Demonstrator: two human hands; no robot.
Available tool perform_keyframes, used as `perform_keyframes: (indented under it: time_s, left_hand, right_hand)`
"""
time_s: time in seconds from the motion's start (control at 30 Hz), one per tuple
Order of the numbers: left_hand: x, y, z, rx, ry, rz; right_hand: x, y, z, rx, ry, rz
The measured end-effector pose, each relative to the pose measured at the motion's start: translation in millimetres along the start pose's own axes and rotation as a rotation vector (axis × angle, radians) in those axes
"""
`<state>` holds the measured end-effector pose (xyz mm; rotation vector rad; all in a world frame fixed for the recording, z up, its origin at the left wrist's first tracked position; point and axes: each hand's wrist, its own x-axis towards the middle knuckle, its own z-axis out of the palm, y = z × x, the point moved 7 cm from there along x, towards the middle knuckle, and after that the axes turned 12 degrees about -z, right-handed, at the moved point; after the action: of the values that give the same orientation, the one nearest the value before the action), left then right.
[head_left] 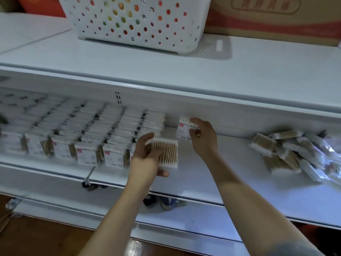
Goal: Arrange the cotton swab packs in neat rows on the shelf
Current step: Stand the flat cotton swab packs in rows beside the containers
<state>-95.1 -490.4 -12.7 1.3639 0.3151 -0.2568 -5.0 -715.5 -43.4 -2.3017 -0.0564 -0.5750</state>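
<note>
Several rows of cotton swab packs [88, 133] stand upright on the left part of the white shelf [212, 174]. My left hand [145, 156] grips one pack [167, 154] with its wooden sticks facing me, just right of the rows. My right hand [203, 137] pinches a second pack [184, 128] by its top, label side out, near the shelf's back wall. A loose heap of packs [282, 152] lies on the right of the shelf.
Above, a white perforated basket [136, 21] and a cardboard box [273, 17] sit on the top shelf. A lower shelf board [184, 218] juts out below. Bare shelf surface lies between my hands and the heap.
</note>
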Motion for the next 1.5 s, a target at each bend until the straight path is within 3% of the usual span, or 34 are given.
perform_keyframes:
  time_s: [0.17, 0.33, 0.67, 0.8, 0.9, 0.97, 1.03, 1.1, 1.17, 1.23, 1.37, 1.5]
  left_hand:
    - [4, 7, -13, 0.033, -0.08, -0.017]
    - [15, 17, -29, 0.061, -0.049, -0.015]
    - [39, 34, -42, 0.205, -0.038, 0.031]
    - [46, 37, -33, 0.184, -0.061, 0.03]
    - [53, 35, -23, 0.117, -0.075, -0.009]
    - [57, 34, -16, 0.156, -0.063, -0.039]
    - [57, 32, -7, 0.248, -0.048, -0.076]
    - [53, 30, 4, 0.198, -0.117, -0.164]
    - [49, 28, 15, 0.173, -0.23, -0.22]
    - [46, 26, 24, 0.338, -0.324, -0.15]
    - [34, 28, 36, 0.535, -0.407, 0.074]
    - [35, 29, 30, 0.472, -0.348, 0.058]
  right_hand:
    - [27, -3, 36, -0.049, 0.009, -0.043]
    - [37, 2, 61, -0.118, 0.006, -0.116]
    - [29, -17, 48, -0.441, 0.111, -0.176]
    - [1, -50, 14, -0.227, 0.219, -0.202]
    - [-44, -94, -7, 0.025, 0.155, -0.346]
    - [-71, -121, -9, 0.023, 0.028, -0.449]
    - [-83, -135, -13, -0.079, 0.028, -0.566]
    - [-82, -131, -28, -0.061, 0.159, -0.454]
    - [-80, -111, -45, 0.178, 0.277, -0.058]
    - [-86, -91, -51, 0.4, 0.351, 0.229]
    - [-92, -89, -56, 0.464, 0.367, 0.255]
    - [-90, -89, -46, 0.557, 0.285, 0.257]
